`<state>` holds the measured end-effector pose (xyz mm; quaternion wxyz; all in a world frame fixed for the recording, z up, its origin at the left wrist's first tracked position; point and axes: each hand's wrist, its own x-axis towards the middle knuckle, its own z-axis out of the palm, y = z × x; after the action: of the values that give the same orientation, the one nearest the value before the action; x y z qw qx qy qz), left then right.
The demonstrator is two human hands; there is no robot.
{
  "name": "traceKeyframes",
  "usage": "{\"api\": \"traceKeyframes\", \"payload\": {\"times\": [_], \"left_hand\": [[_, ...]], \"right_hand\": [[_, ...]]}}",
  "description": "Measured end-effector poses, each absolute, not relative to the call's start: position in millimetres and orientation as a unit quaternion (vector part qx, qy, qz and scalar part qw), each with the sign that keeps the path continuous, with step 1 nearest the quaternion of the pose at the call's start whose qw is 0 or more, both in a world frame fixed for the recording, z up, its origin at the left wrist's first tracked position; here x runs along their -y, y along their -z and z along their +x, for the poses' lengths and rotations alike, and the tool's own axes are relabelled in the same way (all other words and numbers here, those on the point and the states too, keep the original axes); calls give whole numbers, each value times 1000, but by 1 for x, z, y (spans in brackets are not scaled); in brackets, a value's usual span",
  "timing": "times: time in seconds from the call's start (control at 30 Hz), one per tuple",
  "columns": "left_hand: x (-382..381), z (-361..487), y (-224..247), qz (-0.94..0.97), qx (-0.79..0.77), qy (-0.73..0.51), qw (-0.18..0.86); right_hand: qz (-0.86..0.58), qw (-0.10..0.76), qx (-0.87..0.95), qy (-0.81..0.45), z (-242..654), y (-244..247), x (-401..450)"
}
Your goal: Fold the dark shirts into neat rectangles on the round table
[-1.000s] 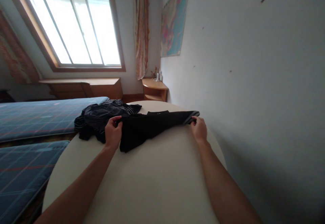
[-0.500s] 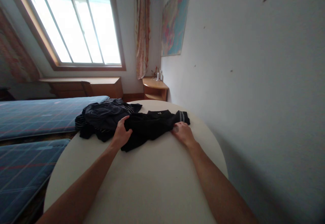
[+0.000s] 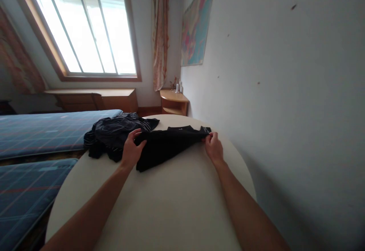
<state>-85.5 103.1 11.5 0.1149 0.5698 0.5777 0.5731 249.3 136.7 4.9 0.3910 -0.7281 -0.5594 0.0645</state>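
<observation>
A black garment [image 3: 165, 144] lies partly lifted on the far half of a round white table [image 3: 171, 205]. My left hand [image 3: 133, 148] grips its left end, thumb and fingers around the cloth. At the garment's right end, my right hand [image 3: 213, 146] pinches the edge near a grey-striped part. The cloth is stretched between both hands, its lower corner hanging toward me on the left. Beside my left hand sits a crumpled heap of dark clothes [image 3: 114, 129], some with thin white stripes.
Two blue plaid mattresses [image 3: 57, 129] are left of the table. A white wall [image 3: 285, 110] runs along the right. Behind stand a wooden desk [image 3: 119, 97] and a corner shelf [image 3: 174, 96] with small items, below a window and a curtain.
My right hand has moved slightly right and up, now pinching the garment's right edge. My left hand has shifted a little left. The cloth is pulled straighter, and the grey stripes show less.
</observation>
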Motion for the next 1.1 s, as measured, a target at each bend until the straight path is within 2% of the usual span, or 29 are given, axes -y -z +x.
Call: {"api": "traceKeyframes", "payload": {"times": [0.1, 0.17, 0.37, 0.57, 0.7, 0.9, 1.1], "left_hand": [[-105, -86, -9, 558, -570, -577, 179], [-105, -85, -7, 540, -560, -577, 250], [-106, -84, -4, 464, -548, -581, 383], [-106, -84, -7, 340, -531, -620, 466], [-106, -85, -6, 312, -496, -621, 520], [-106, -85, -5, 318, -452, -618, 559], [-108, -90, -13, 303, -436, -696, 484]], "right_hand": [[-684, 492, 516, -152, 256, -2, -143], [-655, 529, 506, -186, 256, 3, -148], [-628, 524, 546, -185, 252, 23, -158], [-518, 622, 527, -258, 252, 39, -172], [-506, 624, 533, -265, 255, 41, -175], [-531, 666, 482, -204, 262, 26, -170], [-522, 735, 411, -135, 276, 8, -166]]}}
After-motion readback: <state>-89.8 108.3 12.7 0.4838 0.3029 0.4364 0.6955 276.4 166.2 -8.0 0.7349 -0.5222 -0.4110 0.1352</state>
